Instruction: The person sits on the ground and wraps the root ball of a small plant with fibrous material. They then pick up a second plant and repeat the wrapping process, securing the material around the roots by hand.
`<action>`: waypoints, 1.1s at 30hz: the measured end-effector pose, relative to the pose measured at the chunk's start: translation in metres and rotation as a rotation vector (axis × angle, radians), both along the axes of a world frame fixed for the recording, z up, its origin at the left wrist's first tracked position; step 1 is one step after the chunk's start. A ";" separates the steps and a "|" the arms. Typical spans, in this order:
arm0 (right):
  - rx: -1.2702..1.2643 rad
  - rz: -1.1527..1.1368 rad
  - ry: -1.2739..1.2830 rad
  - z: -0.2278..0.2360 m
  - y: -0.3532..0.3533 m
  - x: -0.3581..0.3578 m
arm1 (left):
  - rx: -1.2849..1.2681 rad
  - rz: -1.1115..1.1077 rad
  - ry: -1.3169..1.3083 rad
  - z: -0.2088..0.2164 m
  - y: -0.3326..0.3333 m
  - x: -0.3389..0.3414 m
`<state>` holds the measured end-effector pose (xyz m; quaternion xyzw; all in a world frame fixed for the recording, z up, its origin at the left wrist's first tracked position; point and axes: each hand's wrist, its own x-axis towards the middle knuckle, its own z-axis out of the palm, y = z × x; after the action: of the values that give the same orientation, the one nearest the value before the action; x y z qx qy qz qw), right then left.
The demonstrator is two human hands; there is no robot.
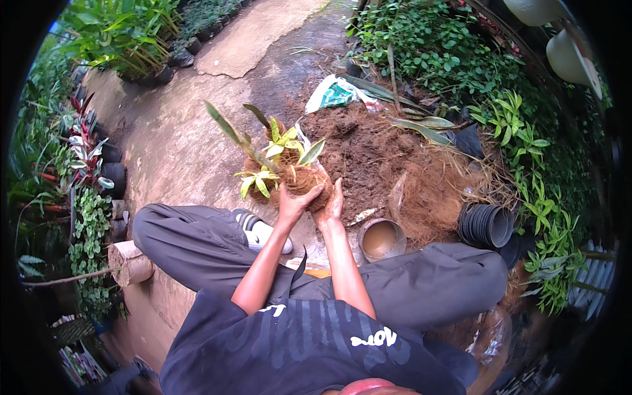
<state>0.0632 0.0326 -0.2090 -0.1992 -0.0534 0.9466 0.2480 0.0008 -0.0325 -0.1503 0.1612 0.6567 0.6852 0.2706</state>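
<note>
At the left, a plant with red and white leaves (89, 157) is seen beside dark pots; in the middle, in front of the bent legs, a brown fibre ball (304, 179) with leaves is held; it will likely feel light, soft and a bit crumbly, and its leaves may snap, so it is best held low, around the fibre; a long green leaf (224, 124) leans out at its left, yellow-green leaves (259, 180) are spread beside it, and the ball looks round and hairy; its left side is cupped by the left hand (293, 203), and its right side is pressed by the right hand (329, 206), though how the hidden fingers are bent cannot be told; farther right, dark soil (355, 148), a round tub (363, 245) of brown water, loose fibre (431, 201) and stacked black pots (475, 225) are seen.
</note>
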 end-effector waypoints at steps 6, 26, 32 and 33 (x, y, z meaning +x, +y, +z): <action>-0.018 0.321 0.143 0.075 -0.019 -0.049 | -0.054 0.072 0.037 0.038 -0.048 -0.047; 0.487 0.555 -0.247 -0.001 -0.038 -0.039 | -0.298 0.683 0.325 -0.134 -0.167 -0.185; 0.487 0.565 -0.307 -0.005 -0.035 -0.030 | -0.479 0.493 0.281 -0.186 -0.191 -0.179; 0.488 0.566 -0.328 -0.005 -0.033 -0.030 | -0.513 0.415 0.253 -0.192 -0.191 -0.178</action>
<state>0.0334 -0.0004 -0.2138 -0.2603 -0.3679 0.8927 0.0059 -0.1771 -0.2231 -0.3422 0.0346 0.8545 0.5130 0.0736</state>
